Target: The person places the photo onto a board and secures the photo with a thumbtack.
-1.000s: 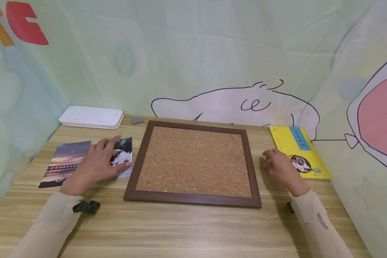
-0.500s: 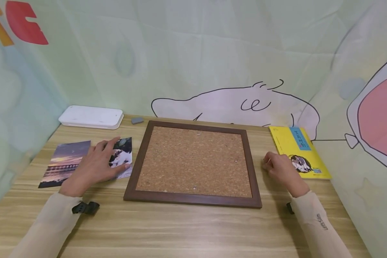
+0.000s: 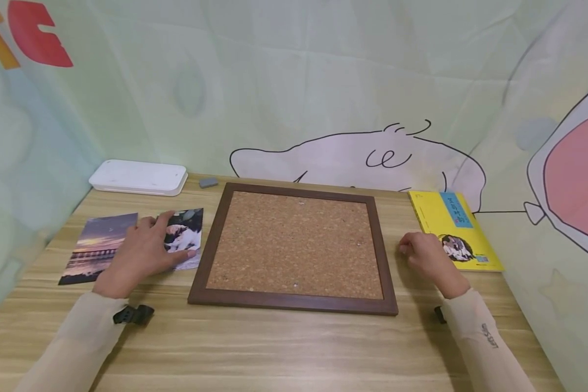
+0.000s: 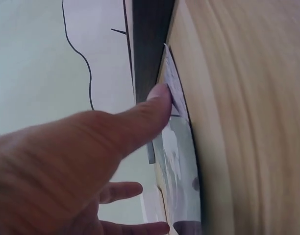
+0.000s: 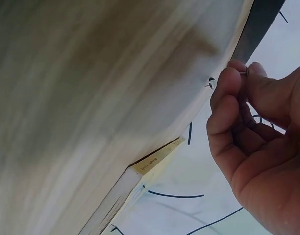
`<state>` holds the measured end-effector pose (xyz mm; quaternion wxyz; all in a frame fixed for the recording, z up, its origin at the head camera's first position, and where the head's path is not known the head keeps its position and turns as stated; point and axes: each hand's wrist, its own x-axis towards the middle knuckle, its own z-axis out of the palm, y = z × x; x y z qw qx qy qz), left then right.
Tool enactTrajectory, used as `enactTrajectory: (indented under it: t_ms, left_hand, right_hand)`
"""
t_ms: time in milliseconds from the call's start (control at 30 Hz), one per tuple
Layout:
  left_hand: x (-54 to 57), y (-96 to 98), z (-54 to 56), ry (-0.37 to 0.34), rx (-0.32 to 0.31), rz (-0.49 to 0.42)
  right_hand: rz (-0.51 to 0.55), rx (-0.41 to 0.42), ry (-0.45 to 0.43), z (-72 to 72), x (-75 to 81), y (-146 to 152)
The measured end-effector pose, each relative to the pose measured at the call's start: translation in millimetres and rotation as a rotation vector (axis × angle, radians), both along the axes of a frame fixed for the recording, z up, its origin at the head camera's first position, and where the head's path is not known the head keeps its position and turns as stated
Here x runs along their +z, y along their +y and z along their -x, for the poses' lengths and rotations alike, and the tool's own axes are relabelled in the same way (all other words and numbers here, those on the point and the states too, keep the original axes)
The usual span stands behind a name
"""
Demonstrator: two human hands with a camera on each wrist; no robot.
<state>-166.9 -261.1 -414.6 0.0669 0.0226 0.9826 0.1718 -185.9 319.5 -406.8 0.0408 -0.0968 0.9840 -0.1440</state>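
Two hands are set well apart, one at each side of the framed board [image 3: 279,245]. Your left hand [image 3: 139,249] lies over the animal photo [image 3: 188,239], fingers spread, thumb touching the face of the sheet near its lower right corner. This photo is on the table [image 3: 274,351], just beside the left rail of the board. Its print shows dark foliage tones at the top, a white-and-dark furry animal in the middle and a pale grey area at the bottom; your fingers cover part of its left side. In the left wrist view the sheet is slightly bowed, with a glossy surface. To its left lies the sunset photo [image 3: 94,239], printed in purple and orange with a dark pier line across it, partly covered by your wrist. Your right hand [image 3: 428,258] is near the right rail, fingers curled, with thumb and forefinger pinching a thin metal pin [image 5: 243,73]; most of this pin is hidden by the fingertips. A second pin [image 5: 210,84], shiny with a short point, lies on the table just beside your fingers. The board has speckled tan cork inside a dark brown frame; several small shiny spots on the cork are too small to identify. Your right hand partly overlaps the yellow book [image 3: 428,215] in the head view.
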Motion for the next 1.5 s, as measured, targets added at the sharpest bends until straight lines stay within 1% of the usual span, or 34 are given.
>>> enactTrajectory:
  t_ms: [133,267,500,567,633,733,800,900,1033,1133,1200,1300,1433,1500]
  left_hand:
    - [2.9,1.9,0.9,-0.008,0.025,-0.013]
    - [2.9,2.2,2.0,-0.01,0.045,-0.028]
    - [1.7,-3.3,3.9,0.031,0.064,-0.083]
    - [1.7,-5.2,4.5,0.048,0.06,-0.094]
    - [1.2,-6.7,5.2,0.081,0.052,-0.102]
    - [0.1,-8.3,6.6,0.149,0.038,-0.116]
    - [-0.3,-9.0,7.6,0.185,0.043,-0.131]
    - [1.1,-10.3,8.5,0.219,0.059,-0.16]
    - [4.2,-11.4,9.0,0.237,0.101,-0.195]
    - [7.2,-11.1,8.6,0.248,0.142,-0.228]
    - [10.0,-10.6,7.8,0.263,0.166,-0.249]
    - [14.2,-8.6,6.5,0.31,0.192,-0.279]
    - [20.8,-3.5,4.3,0.359,0.195,-0.295]
    - [24.0,-0.8,3.5,0.362,0.186,-0.297]
  right_hand:
    - [0.002,-0.002,0.015,0.4,0.4,-0.5]
    - [0.004,-0.005,0.027,0.0,1.9,-3.0]
    - [0.023,-0.006,0.048,-2.4,3.9,-5.4]
    - [0.036,-0.009,0.053,-2.4,4.9,-6.0]
    - [0.052,-0.01,0.066,-1.9,5.6,-6.4]
    - [0.07,0.001,0.114,-0.9,6.3,-6.4]
    - [0.083,0.007,0.151,-0.5,6.7,-6.6]
    - [0.098,0.009,0.207,-0.7,8.4,-7.7]
    - [0.115,0.011,0.266,-2.0,10.4,-10.3]
    - [0.134,0.011,0.293,-2.7,10.7,-12.4]
    - [0.152,0.004,0.299,-2.9,11.1,-13.8]
    - [0.196,-0.015,0.28,-2.9,12.3,-16.0]
    - [0.243,-0.039,0.251,-3.4,14.5,-19.0]
    - [0.255,-0.044,0.24,-3.9,15.6,-20.4]
